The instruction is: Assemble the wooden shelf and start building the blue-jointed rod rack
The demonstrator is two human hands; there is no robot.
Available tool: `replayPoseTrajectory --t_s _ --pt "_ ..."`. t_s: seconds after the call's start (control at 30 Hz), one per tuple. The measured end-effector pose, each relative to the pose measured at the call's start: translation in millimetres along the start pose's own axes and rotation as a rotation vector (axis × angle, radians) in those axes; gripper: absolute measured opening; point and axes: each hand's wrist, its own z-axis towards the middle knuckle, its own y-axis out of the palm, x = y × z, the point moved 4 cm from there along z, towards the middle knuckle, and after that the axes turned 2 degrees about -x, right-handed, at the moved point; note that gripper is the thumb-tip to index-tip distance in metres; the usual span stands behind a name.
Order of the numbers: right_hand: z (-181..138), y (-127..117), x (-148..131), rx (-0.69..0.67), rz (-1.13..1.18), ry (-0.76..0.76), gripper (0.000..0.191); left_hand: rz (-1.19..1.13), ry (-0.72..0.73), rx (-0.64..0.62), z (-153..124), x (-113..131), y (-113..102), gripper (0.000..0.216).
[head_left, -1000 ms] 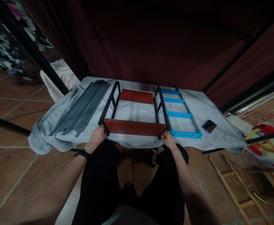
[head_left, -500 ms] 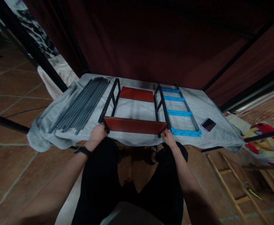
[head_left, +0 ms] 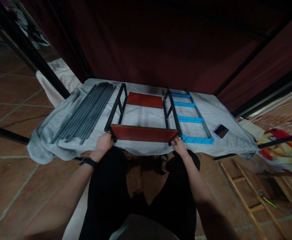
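A small black-framed rack (head_left: 114, 108) lies on the cloth-covered table, with a red-brown near board (head_left: 144, 134) and a red-brown far board (head_left: 145, 100). My left hand (head_left: 105, 142) is closed at the rack's near left corner. At its near right corner, my right hand (head_left: 179, 146) has the fingers curled against the black leg. Some fingertips of both hands are hidden. Right beside the rack lies a ladder-like piece with grey tubes and blue crossbars (head_left: 190, 119). Several grey tubes (head_left: 88, 110) lie side by side to the left.
A phone (head_left: 220, 131) rests on the light grey cloth (head_left: 225, 110) at the right. Dark red fabric (head_left: 146, 50) hangs behind the table. Black poles (head_left: 8, 133) stand around it. On the tiled floor at the right are a wooden ladder (head_left: 245, 200) and a colourful bag (head_left: 283, 146).
The view has shifted slightly. Both hands stay at the rack's near corners, and the rack and the things around it show no clear movement on the table.
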Motion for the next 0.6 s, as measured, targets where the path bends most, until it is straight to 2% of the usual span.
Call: replayPoseTrajectory --t_s 0.33,0.47,0.6 --pt "-2.5 3.1 1.6 0.013 -0.043 -0.01 0.009 0.036 0.035 0.0 -1.3 0.3 -0.4 0.033" --pt "-3.6 4.2 1.5 0.035 -0.029 -0.042 0.018 0.039 0.042 -0.007 -2.5 1.6 -1.9 0.033" --pt "-3.0 3.6 2.6 0.037 -0.022 -0.013 0.021 0.052 0.021 -0.009 -3.0 3.9 -4.7 0.034"
